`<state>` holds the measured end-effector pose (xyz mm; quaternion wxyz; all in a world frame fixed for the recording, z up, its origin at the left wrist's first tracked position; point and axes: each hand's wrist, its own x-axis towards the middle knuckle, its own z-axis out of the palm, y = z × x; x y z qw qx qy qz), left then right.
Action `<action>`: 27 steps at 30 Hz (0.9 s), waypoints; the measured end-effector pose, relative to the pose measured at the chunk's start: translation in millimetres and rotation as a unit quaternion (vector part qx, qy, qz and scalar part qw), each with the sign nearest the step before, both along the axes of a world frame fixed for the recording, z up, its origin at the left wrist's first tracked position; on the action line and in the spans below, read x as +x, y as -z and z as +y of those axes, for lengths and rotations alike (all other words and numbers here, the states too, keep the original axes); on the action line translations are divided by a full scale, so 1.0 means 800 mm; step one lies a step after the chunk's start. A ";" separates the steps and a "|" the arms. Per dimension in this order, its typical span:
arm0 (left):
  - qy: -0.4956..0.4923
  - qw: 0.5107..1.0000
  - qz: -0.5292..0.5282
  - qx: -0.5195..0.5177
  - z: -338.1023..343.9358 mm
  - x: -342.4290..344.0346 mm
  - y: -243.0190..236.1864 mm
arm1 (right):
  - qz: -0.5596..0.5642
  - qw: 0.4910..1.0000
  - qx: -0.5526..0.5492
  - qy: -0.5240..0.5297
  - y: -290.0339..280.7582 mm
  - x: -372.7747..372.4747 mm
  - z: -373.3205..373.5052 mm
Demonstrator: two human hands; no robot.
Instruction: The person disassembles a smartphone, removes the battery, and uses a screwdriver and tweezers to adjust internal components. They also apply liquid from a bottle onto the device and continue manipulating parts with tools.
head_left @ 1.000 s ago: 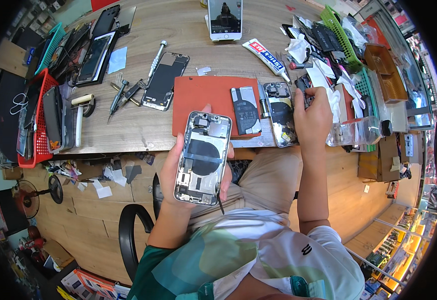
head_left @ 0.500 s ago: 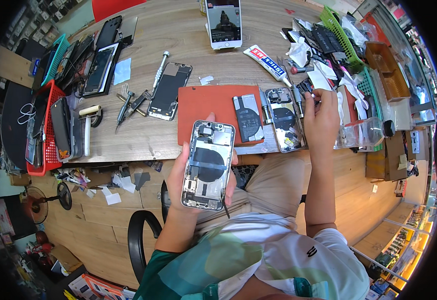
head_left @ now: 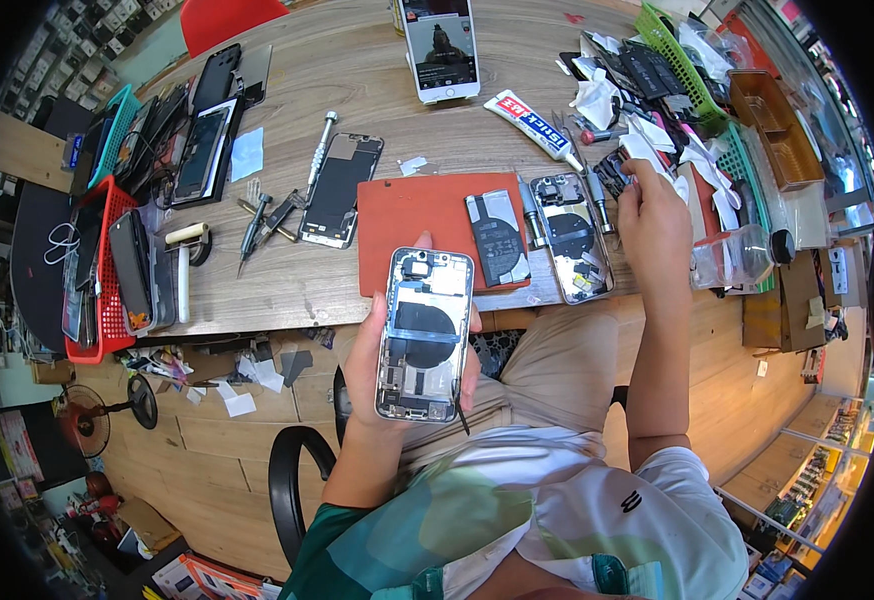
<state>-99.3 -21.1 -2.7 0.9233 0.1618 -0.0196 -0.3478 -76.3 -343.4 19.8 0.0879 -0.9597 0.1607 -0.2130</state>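
Observation:
My left hand is wrapped round an opened phone body, holding it above my lap with its inner parts facing up. A dark round patch fills its middle, and a thin dark strip hangs at its lower right corner. My right hand is over the right side of the table, its fingers curled closed beside white papers and dark small parts; what they hold, if anything, is hidden. Left of it lies a second opened phone body. A black phone battery rests on a red-brown mat.
A glue tube, a phone screen and screwdrivers lie on the table. A lit phone stands at the back. Baskets and trays crowd both sides: a red basket left, a green one right. A clear bottle lies right.
My right hand has moved a little to the right, toward the papers. The small white thing seen at its fingertips before no longer shows. My left hand still holds the phone body.

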 end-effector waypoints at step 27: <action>0.006 1.000 -0.007 -0.012 0.001 0.001 0.005 | -0.278 0.702 0.647 -0.103 0.003 -0.005 -0.013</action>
